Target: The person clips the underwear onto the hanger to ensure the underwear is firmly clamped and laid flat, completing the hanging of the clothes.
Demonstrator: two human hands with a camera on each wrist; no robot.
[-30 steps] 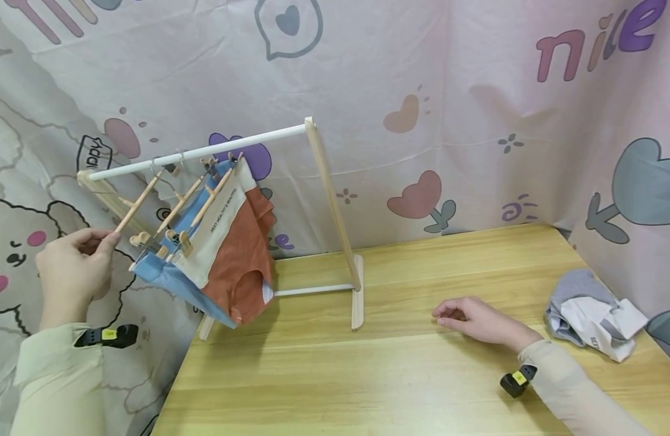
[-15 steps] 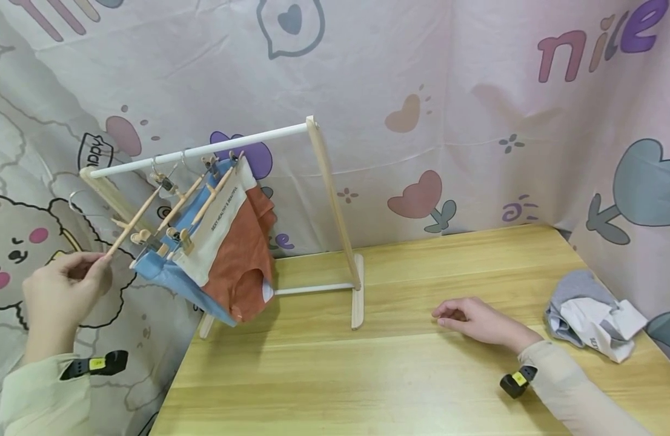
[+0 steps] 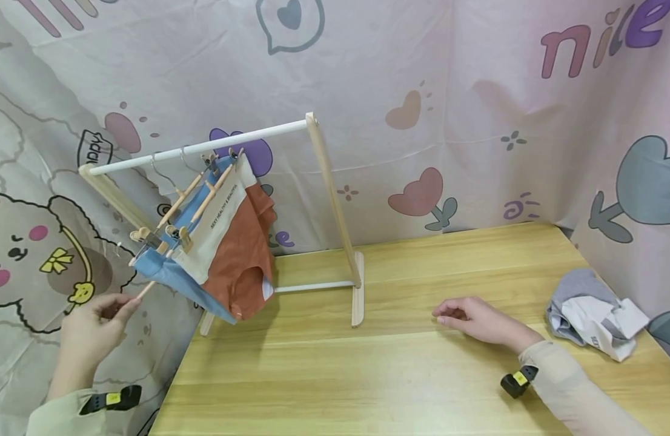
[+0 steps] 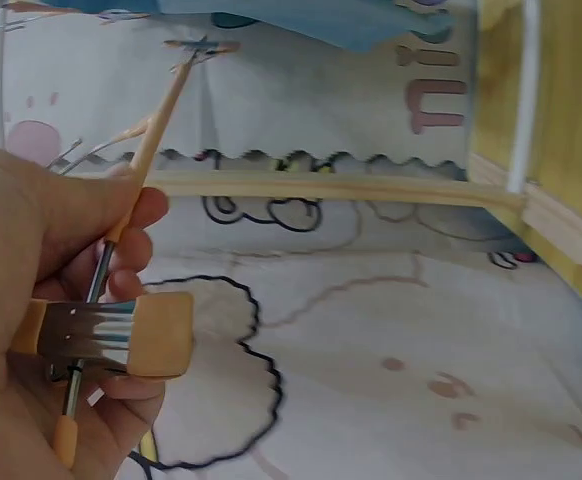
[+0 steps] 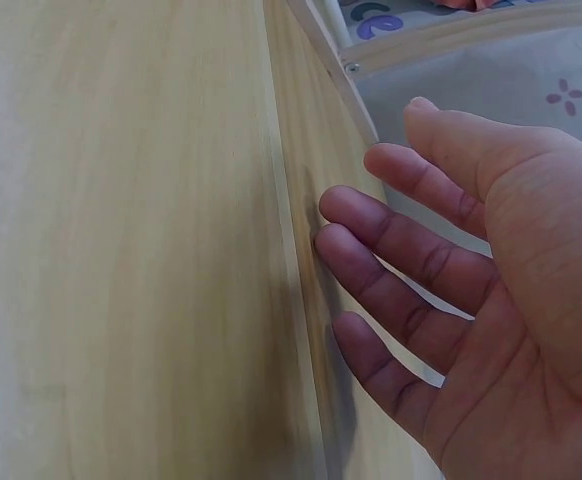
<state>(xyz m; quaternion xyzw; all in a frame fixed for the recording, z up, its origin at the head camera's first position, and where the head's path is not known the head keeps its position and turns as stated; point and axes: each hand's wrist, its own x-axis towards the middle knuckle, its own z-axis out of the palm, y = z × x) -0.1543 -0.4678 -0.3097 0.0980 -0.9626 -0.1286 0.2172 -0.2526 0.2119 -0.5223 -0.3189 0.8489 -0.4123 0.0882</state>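
My left hand (image 3: 95, 333) grips one end of a small wooden clip hanger (image 4: 156, 140), below and left of the rack. In the left wrist view, thumb and fingers close round its bar beside a metal-and-wood clip (image 4: 161, 335); no garment shows on it. From the clothes rack (image 3: 248, 134) hang a rust-and-cream printed garment (image 3: 239, 260) and, behind it, a blue garment (image 3: 177, 287), both on clip hangers. Over at the right, my right hand (image 3: 484, 321) lies low over the table, its fingers loosely bent with nothing in them.
A crumpled grey-and-white cloth bundle (image 3: 591, 318) lies at the right end of the wooden table (image 3: 335, 375). The rack's right foot (image 3: 358, 297) stands near the back edge. Printed curtains (image 3: 477, 121) rise behind and at the left.
The hanger has come away from the rack's bar; my left hand moved out left, then down and slightly right with it. My right hand has stayed where it was.
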